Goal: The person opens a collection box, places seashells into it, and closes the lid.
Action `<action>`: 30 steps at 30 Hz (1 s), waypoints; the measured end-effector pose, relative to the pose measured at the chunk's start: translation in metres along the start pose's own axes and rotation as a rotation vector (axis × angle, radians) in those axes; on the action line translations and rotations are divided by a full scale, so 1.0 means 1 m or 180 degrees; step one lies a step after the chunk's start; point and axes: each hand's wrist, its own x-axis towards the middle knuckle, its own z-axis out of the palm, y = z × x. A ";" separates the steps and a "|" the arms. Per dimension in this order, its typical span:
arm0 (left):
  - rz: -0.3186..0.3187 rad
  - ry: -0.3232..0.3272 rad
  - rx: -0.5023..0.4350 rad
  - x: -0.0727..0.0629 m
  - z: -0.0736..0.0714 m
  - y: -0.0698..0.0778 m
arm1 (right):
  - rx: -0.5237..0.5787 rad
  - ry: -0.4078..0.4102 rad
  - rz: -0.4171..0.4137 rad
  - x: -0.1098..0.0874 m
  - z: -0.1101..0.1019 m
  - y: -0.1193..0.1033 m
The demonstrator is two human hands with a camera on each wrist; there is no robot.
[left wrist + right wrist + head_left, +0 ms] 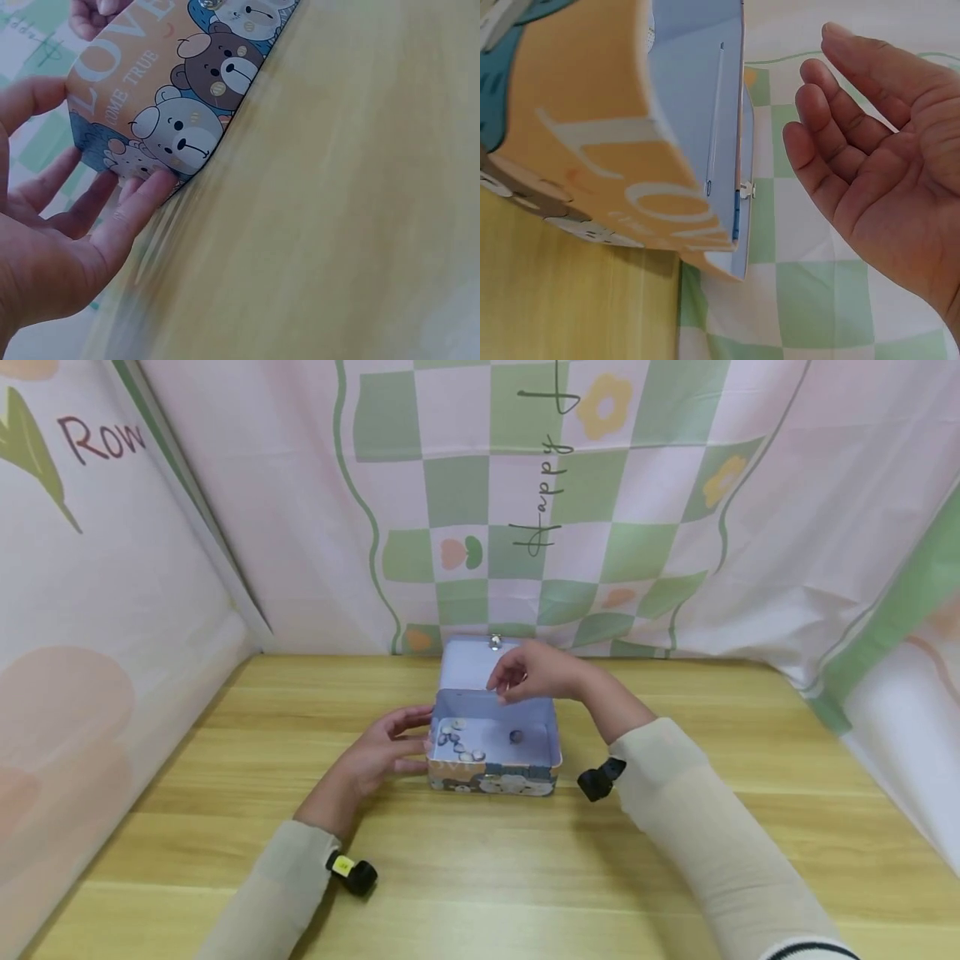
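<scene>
A tin box (495, 781) with its lid (467, 664) tilted back stands on the wooden table, cartoon bears (180, 135) and lettering printed on its outside. Several small round pieces (478, 755) lie at the left of its floor, and one darker piece (516, 737) lies apart toward the right. My left hand (375, 753) rests on the box's left side, fingers spread, the fingertips against the wall. Above the back of the box, in front of the lid, hovers my right hand (551, 670). In the right wrist view its fingers (829, 135) are loosely bent, with nothing between them and the thumb.
The wooden table (480, 877) ends at a hanging cloth (517, 518) with green and white checks, close behind the lid. More printed cloth (127, 568) closes off the left and right sides. A metal clasp (495, 642) sits on the lid's edge.
</scene>
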 end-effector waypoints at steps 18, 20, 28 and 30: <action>0.0214 -0.0288 0.0128 0.001 0.000 0.006 | 0.0265 0.0547 0.0057 -0.041 0.011 0.012; 0.0177 -0.0307 0.0204 0.001 0.000 0.008 | 0.0284 0.0619 0.0039 -0.045 0.013 0.014; 0.0155 -0.0541 0.0422 0.002 -0.002 0.014 | 0.0313 0.0801 -0.0184 -0.059 0.017 0.020; 0.0166 -0.0560 0.0497 0.003 -0.003 0.014 | 0.0314 0.0810 -0.0186 -0.063 0.018 0.021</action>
